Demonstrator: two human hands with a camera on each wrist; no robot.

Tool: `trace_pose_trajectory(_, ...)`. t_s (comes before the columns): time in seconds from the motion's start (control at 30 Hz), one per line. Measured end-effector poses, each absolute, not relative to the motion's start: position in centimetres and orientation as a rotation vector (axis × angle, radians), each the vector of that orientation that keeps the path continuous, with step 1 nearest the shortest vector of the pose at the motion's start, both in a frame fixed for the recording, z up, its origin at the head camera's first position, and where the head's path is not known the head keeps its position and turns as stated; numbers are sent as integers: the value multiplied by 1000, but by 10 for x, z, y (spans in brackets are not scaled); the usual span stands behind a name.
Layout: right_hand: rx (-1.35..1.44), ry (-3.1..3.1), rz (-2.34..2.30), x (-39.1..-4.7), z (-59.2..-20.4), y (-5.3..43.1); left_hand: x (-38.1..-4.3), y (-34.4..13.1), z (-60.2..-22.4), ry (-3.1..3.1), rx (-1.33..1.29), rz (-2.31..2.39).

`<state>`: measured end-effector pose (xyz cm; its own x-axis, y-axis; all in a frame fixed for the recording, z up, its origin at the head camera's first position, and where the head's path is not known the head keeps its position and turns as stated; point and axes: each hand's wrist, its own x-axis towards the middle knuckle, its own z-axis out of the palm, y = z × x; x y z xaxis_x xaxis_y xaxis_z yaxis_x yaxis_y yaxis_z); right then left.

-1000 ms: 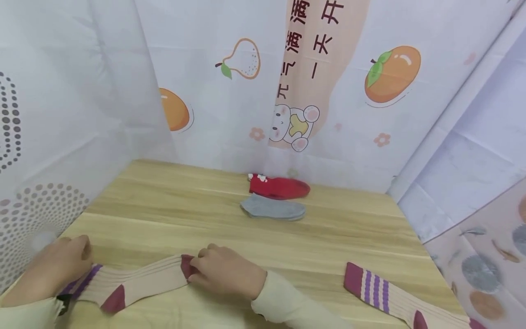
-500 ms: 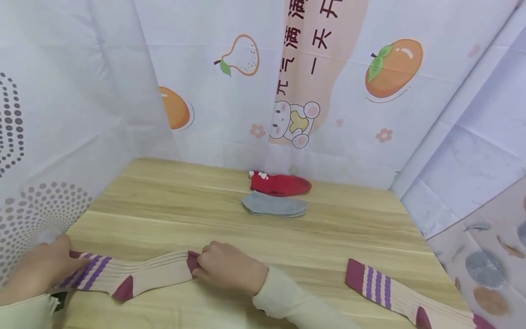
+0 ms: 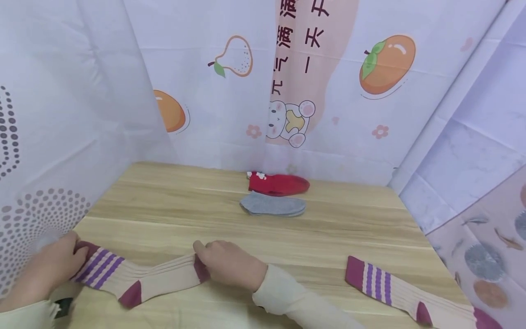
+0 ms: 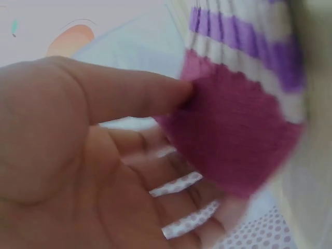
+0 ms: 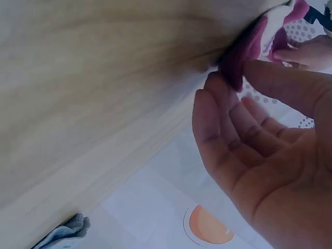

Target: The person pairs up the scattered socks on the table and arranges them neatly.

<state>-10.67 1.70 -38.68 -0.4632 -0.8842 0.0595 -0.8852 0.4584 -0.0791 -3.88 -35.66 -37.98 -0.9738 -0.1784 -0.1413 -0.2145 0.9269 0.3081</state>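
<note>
A cream ribbed sock [image 3: 158, 278] with purple stripes and maroon cuff, heel and toe stretches between both hands at the front left of the table. My left hand [image 3: 51, 265] pinches its maroon cuff [image 4: 233, 129] between thumb and fingers, as the left wrist view shows up close. At the other end my right hand [image 3: 230, 262] pinches the maroon toe [image 5: 236, 65] between thumb and fingertips. A matching striped sock [image 3: 411, 294] lies flat at the front right, its cuff pointing left and its toe near the table's right edge.
A red sock [image 3: 279, 184] with a white figure at its cuff lies at the back of the wooden table [image 3: 185, 196]. Just in front of it is a grey sock [image 3: 273, 204]. Printed curtains [image 3: 205, 105] hang behind and along both sides.
The left hand has shifted its hold onto the maroon cuff. Both hands have moved the sock slightly to the right. The other socks stay where they lay.
</note>
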Motion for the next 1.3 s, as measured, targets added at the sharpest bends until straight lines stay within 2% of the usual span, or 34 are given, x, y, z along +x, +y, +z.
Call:
trace_pose_trajectory(0.23,1535,-2703,108,-110,-387,18,-43,-340,-380,3369,-232,537)
trace_pose_trajectory(0.53,1317,-2741,381,-134,-364,48,-51,-326,-381,3492,-189,592)
trace_pose_trajectory(0.77,1247,-2761,416,-143,-358,65,-55,-318,-382,3532,-135,642)
trace_pose_trajectory(1.03,1149,-2849,454,-151,-357,98,-63,-303,-378,3611,139,603)
trace_pose_trajectory(1.3,1116,-2812,568,-153,-355,124,-77,-285,-369,3618,293,516)
